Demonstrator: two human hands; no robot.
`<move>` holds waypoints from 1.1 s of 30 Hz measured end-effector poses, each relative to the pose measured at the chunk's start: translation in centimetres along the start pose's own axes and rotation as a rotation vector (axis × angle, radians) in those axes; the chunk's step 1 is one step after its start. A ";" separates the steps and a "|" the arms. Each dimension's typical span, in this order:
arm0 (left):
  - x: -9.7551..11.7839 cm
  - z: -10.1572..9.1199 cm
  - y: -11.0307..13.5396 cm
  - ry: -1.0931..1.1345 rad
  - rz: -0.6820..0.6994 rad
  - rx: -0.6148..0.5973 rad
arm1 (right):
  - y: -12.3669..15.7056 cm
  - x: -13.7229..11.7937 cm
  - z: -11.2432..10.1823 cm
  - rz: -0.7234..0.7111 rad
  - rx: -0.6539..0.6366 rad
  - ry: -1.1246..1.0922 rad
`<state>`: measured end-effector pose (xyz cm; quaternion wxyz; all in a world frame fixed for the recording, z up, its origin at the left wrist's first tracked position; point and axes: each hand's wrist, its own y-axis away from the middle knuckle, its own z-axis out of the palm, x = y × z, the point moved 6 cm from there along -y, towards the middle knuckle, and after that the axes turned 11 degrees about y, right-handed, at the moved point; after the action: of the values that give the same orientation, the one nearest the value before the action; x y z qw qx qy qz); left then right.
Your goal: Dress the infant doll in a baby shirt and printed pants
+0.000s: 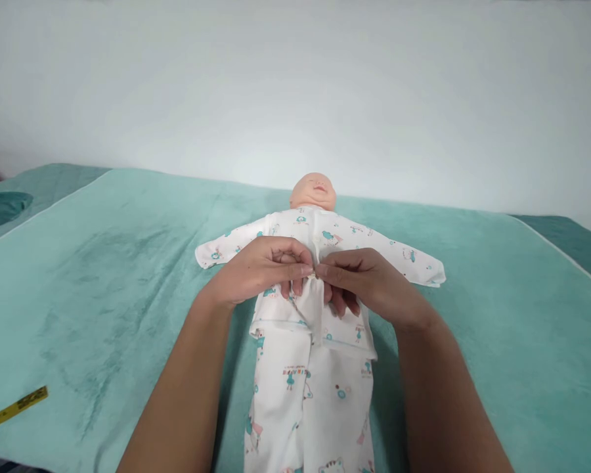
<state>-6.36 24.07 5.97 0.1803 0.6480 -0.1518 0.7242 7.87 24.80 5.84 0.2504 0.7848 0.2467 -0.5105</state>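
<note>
White cloth with little blue and pink pictures makes the shirt [335, 240] on the doll [314, 192]. The doll lies on its back, and its head is far from the person. Its shirt has long sleeves, and they stretch out to both sides of the doll. White pants [325, 401] with pictures like the shirt's cover the doll's legs. They come toward the person and go out of view.

Both hands are over the doll's tummy, close together at the middle of the shirt. The left hand [268, 266] pinches the shirt's front edge with its thumb and a finger. The right hand [362, 279] pinches there too, just beside it. The other fingers curl down near the shirt. The tiny bit between the fingertips is too small to make out.

Under the doll is a soft green blanket [128, 276]. A yellow strip [14, 410] with dark marks lies on it, well away from the doll, on the left hand's side. Past the doll's head is a pale, plain wall [295, 85].
</note>
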 end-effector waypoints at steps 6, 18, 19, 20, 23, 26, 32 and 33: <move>-0.2 -0.1 -0.1 0.053 0.005 0.024 | 0.0 0.0 -0.1 0.009 -0.012 0.030; -0.4 -0.1 -0.1 0.061 -0.001 0.056 | -0.1 0.2 -0.1 0.051 -0.010 0.009; -0.4 -0.1 -0.1 0.061 0.000 0.056 | -0.1 0.2 0.0 0.053 -0.011 0.008; -0.4 -0.1 -0.1 0.059 0.001 0.056 | -0.1 0.2 0.0 0.055 -0.010 0.008; -0.3 0.0 -0.1 0.048 -0.011 0.060 | -0.1 0.2 0.0 0.057 0.000 0.009; -0.2 0.2 -0.1 0.021 -0.032 0.070 | -0.1 0.1 0.1 0.065 0.013 0.024; 0.2 0.5 0.0 0.011 -0.033 0.087 | -0.2 0.4 0.2 0.123 0.023 0.052; 0.2 0.5 0.0 0.010 -0.034 0.089 | -0.2 0.4 0.2 0.128 0.021 0.048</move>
<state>-5.90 23.88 6.18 0.1645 0.6541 -0.1072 0.7304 7.75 24.83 5.33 0.2684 0.8135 0.1966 -0.4770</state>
